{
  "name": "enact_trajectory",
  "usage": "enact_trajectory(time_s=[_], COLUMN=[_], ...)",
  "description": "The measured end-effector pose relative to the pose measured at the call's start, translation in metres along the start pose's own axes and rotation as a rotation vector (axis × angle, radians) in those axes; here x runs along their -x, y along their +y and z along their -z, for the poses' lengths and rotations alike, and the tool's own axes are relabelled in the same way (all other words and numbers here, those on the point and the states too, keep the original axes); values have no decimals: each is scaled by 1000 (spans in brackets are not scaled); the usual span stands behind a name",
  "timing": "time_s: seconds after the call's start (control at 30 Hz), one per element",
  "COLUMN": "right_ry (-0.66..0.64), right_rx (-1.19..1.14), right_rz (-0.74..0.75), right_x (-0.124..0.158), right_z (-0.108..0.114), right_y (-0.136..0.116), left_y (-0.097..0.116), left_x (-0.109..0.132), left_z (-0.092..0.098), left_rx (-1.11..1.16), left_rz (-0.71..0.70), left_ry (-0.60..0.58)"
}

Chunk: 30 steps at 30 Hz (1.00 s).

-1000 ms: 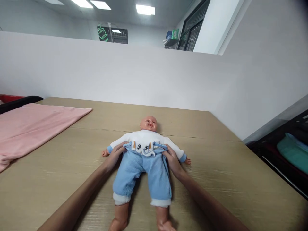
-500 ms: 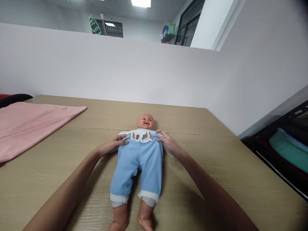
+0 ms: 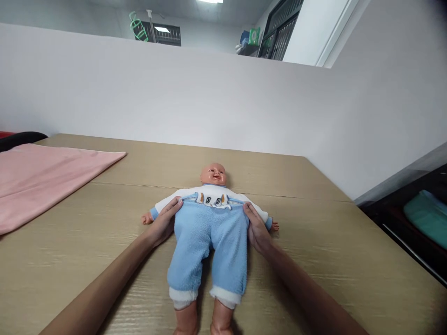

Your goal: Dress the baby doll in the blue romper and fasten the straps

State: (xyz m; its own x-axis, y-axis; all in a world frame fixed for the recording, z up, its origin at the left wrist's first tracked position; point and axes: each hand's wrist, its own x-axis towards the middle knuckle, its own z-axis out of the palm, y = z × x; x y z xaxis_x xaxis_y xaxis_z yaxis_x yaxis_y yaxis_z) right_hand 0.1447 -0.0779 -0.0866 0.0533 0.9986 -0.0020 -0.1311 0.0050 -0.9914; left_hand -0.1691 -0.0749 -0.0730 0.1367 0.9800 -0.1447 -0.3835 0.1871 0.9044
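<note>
Right hand sits farther out, with left hand flanking soft-looking trousers, best held by waistband; fingers together, pinch unclear.

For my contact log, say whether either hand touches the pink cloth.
No, the left hand and right hand both touch the blue trousers instead.

No readable text, brand or number in view.
Green pack on the far side of the low wall: pale patch on its front, possibly a label, too small and blurred to read. Green outlined shape at upper left: can't tell if it's a sign; no letters legible. Blue trousers on the desk: front motif is a picture, a face with two eyes, not lettering.
</note>
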Motion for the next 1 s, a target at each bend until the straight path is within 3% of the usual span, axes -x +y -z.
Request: enact_trajectory(time_s=[0.2, 0.4, 0.53, 0.6, 0.67, 0.8, 0.9, 1.0], right_ry=[-54, 47, 175, 162, 46, -397, -689, -984], right_rx=[104, 263, 344, 416, 492, 753, 843, 860], right_rz=[7, 171, 286, 376, 460, 452, 411, 369], right_x=[-4, 9, 17, 12, -2, -57, -100, -121], right_z=[0, -2, -18, -35, -59, -124, -177, -218], right_y=[-9, -7, -22, -41, -64, -99, -101, -87], left_y=[0, 1, 5, 6, 6, 6, 6, 6], left_x=[-5, 3, 6, 6, 7, 8, 11, 15], left_z=[-3, -7, -16, -18, -18, -16, -17, -20], left_rx=[-86, 32, 185, 192, 120, -185, -373, -446], left_rz=[-20, -151, -121, -87, -84, -250, -434, -509], left_ry=[-63, 34, 19, 20, 36, 57, 64, 125])
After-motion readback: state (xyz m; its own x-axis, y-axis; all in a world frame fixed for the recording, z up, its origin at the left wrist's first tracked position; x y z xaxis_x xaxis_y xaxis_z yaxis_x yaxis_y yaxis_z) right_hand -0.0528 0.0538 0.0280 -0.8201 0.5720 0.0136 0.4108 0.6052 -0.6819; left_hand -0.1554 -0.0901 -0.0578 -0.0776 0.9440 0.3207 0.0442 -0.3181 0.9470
